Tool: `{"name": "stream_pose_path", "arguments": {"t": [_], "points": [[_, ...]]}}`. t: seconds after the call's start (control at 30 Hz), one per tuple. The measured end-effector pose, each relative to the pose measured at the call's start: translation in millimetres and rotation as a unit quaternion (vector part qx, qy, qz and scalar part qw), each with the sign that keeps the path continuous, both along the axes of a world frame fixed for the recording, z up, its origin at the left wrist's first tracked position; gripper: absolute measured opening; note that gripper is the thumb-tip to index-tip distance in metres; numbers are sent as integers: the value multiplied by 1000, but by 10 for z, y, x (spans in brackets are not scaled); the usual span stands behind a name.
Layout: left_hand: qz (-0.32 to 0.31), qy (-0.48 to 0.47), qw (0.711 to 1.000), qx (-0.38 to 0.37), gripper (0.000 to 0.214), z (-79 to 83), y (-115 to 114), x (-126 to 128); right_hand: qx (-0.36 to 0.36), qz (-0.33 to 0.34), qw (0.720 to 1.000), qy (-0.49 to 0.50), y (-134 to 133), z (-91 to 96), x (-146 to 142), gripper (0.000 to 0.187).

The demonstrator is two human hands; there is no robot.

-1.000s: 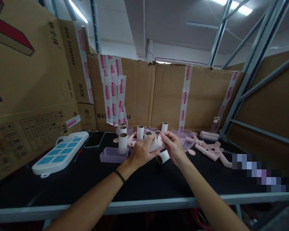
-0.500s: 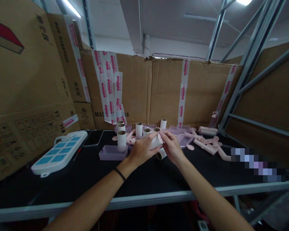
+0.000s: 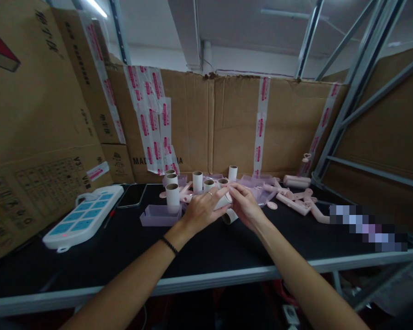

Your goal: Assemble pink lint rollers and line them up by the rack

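Observation:
My left hand [image 3: 200, 211] is closed around a white paper roll [image 3: 223, 201], held tilted above the table with one end toward my right hand. With fingers pinched together, my right hand [image 3: 245, 205] grips the upper edge of the roll at that end. What lies right under its fingertips is hidden. A second white roll [image 3: 230, 216] lies on its side beneath my hands. Several white rolls with brown cardboard cores, such as the near roll [image 3: 172, 198], stand upright behind and left. A translucent purple tray [image 3: 160, 216] sits left of my left hand.
Pink plastic handles [image 3: 294, 204] and a pink disc [image 3: 271, 205] lie to the right, near purple plastic covers [image 3: 261, 195]. A white power strip [image 3: 84, 220] and a phone [image 3: 132, 196] are at left. Cardboard walls [image 3: 234, 123] enclose the black table [image 3: 124, 252].
The view has shifted slightly. The roll's end has turned a little away from view, and my right fingers stay at its edge. My left hand keeps its hold.

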State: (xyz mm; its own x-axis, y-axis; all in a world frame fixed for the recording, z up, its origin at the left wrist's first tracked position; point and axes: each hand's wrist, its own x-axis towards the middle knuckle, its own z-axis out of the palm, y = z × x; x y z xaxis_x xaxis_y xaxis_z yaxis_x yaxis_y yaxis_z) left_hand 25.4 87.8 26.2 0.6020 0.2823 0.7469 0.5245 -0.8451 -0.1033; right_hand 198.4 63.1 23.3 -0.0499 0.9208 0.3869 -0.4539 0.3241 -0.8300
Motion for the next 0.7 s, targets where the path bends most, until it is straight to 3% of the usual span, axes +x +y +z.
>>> {"name": "stream_pose_path", "arguments": {"t": [0.27, 0.33, 0.4, 0.5, 0.6, 0.7], "points": [[-8, -2, 1000, -14, 50, -4, -6, 4, -34, 44, 998, 14, -23, 21, 40, 31], [-20, -22, 998, -57, 49, 13, -15, 29, -2, 5, 1000, -3, -19, 16, 29, 26], [-40, -65, 990, -118, 50, 34, -21, 61, 57, -78, 994, -41, -18, 13, 12, 21], [-63, -137, 970, -194, 48, 54, -19, 93, 143, -194, 961, -132, -38, 17, -7, 21], [-54, -162, 961, -218, 56, 55, -6, 82, 194, -236, 930, -205, -68, 19, -9, 26], [-30, -152, 965, -214, 62, 48, 8, 46, 213, -245, 916, -233, -76, 6, 5, 29]]}}
